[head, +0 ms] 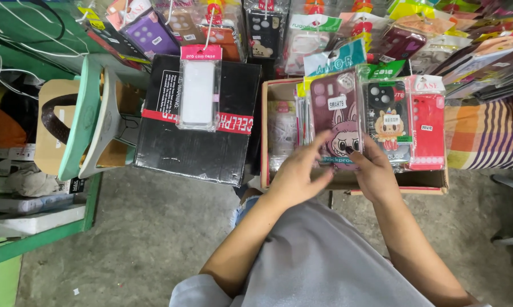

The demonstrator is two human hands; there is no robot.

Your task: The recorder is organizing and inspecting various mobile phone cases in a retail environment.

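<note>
A cardboard box [416,181] in front of me holds several packaged phone cases standing on edge. My left hand [298,170] rests its fingers on the front of a maroon case printed with a rabbit-eared cartoon figure [336,116]. My right hand [375,169] grips the lower right edge of that same pack from behind. Right of it stand a black case with a cartoon figure [388,122] and a red case [427,129]. Clear-wrapped packs [282,131] fill the box's left part.
A black carton [177,148] with a red band stands left of the box, a clear phone-case pack [198,91] hanging over it. Stacked plastic stools [91,122] are further left. Many hanging cases fill the top. A striped cloth [484,133] lies right. Concrete floor below.
</note>
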